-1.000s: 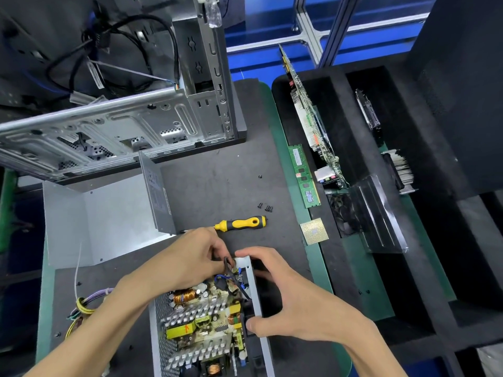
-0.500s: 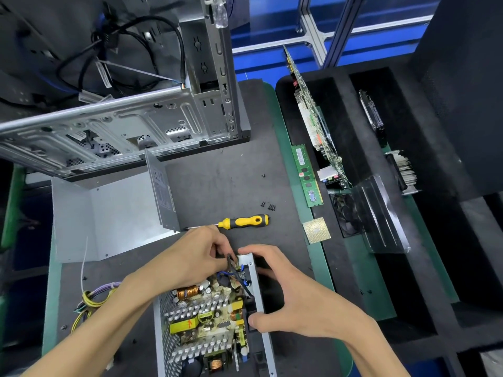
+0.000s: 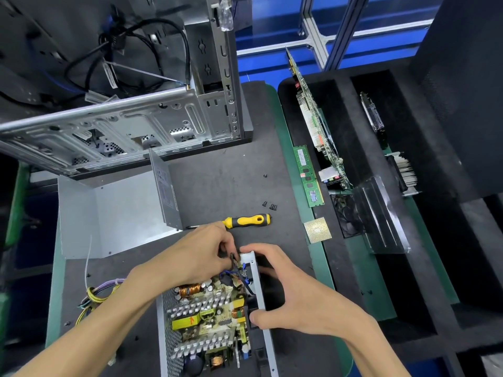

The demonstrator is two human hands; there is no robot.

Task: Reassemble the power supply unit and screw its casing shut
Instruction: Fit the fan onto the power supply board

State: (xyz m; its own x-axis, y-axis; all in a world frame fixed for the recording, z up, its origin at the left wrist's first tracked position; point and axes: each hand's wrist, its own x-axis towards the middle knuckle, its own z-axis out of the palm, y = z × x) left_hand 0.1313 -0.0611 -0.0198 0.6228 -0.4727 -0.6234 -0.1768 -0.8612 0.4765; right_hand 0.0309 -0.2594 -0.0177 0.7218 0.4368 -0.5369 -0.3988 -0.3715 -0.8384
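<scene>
Head view: unreadable label on cover (image 3: 165, 189)

Open computer case (image 3: 130, 131), RAM stick (image 3: 309, 176), motherboard (image 3: 317, 123) upright in foam tray (image 3: 351, 148), possibly a CPU (image 3: 317, 230)

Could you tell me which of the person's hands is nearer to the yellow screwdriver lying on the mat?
The left hand. Its knuckles lie just below the screwdriver, almost touching the shaft. The right hand is further down, gripping the right wall of the open power supply.
</scene>
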